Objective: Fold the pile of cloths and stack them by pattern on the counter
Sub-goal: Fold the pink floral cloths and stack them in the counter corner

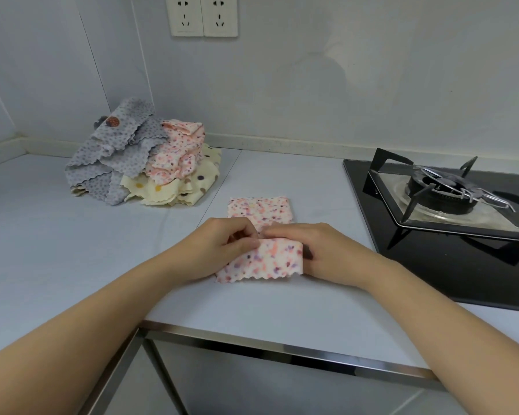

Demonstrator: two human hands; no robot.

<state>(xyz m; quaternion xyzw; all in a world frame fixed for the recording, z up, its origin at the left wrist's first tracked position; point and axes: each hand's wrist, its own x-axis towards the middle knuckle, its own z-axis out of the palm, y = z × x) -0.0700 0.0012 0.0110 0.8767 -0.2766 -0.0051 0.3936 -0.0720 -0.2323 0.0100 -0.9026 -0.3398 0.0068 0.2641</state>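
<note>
While the crease is being formed at the middle of the frame, the fingers of the left hand are being kept curled and clamped, with the thumb, on the pink speckled cloth. The right hand is being pressed in from the other side, its fingertips curled over the same crease and almost touching those of the left. The right thumb is being hidden by the fabric.

The cloth is being held with its long axis running from the lower middle of the frame toward the top. One part is lying flat on the surface just above the fingers, and the nearer flap, with its zigzag edge, is falling below them.

Judging by this, the flap is probably being readied to go up-frame along that axis, both hands being equally near. The unfolded pile is sitting well apart at the upper left, nearer the left hand. The hob is lying to the right.
</note>
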